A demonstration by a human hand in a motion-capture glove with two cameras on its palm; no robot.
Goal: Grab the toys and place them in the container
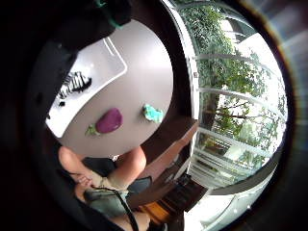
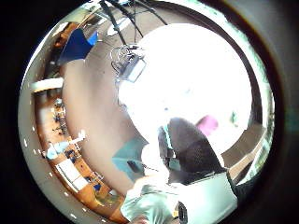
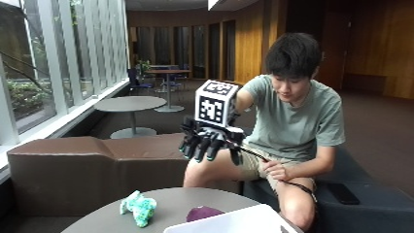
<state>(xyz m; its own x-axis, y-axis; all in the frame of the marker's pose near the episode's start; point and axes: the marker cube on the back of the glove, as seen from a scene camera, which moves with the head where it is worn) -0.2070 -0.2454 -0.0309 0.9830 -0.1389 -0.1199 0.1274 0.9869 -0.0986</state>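
My gloved right hand point(image 3: 207, 141) hangs in the air well above the round table point(image 3: 97, 221), with its fingers pointing down, relaxed and holding nothing. On the table lie a teal plush toy point(image 3: 139, 208) and a purple eggplant toy point(image 3: 204, 213). The eggplant lies beside the white container point(image 3: 239, 221) at the front edge. In the little finger side palm view, the eggplant point(image 1: 109, 120) and teal toy point(image 1: 153, 113) lie on the tabletop outside the container point(image 1: 98, 65). A zebra-striped toy point(image 1: 74, 84) lies inside it. A gloved finger point(image 2: 187, 144) shows in the thumb side palm view.
A brown padded bench point(image 3: 84, 165) stands behind the table, in front of a glass wall point(image 3: 39, 73). The person sits on a dark seat point(image 3: 362, 194), with the bare left hand point(image 3: 278, 172) resting on the thigh. More tables point(image 3: 129, 104) stand farther back.
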